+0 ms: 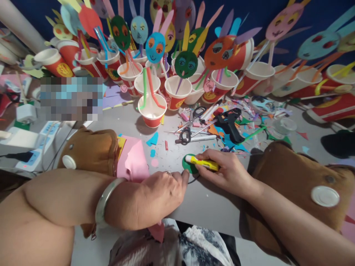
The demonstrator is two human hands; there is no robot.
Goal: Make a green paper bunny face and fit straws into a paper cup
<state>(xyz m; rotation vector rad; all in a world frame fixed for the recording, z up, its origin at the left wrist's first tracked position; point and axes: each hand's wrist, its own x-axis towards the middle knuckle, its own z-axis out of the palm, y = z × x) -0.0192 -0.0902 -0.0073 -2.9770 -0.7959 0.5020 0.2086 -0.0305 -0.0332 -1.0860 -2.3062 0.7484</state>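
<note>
My right hand (226, 169) is closed around a yellow glue stick (205, 163), its white end resting on a small green paper circle (188, 170). At the lower edge of that circle, the curled fingers of my left hand (163, 192) hold it against the grey table. A bracelet is on my left wrist. Left of the circle lie a pink paper dot (154, 163), bits of blue paper (152, 139) and a small red piece (166, 145). Pink paper (133, 157) lies beyond my left hand.
Red-and-white paper cups (152, 119) with paper rabbit faces line the back. Scissors (185, 136), a black glue gun (230, 123) and paper scraps lie before them. Brown pouches (90, 147) flank my arms, with another brown one (296, 184) at right. A power strip (39, 144) is at left.
</note>
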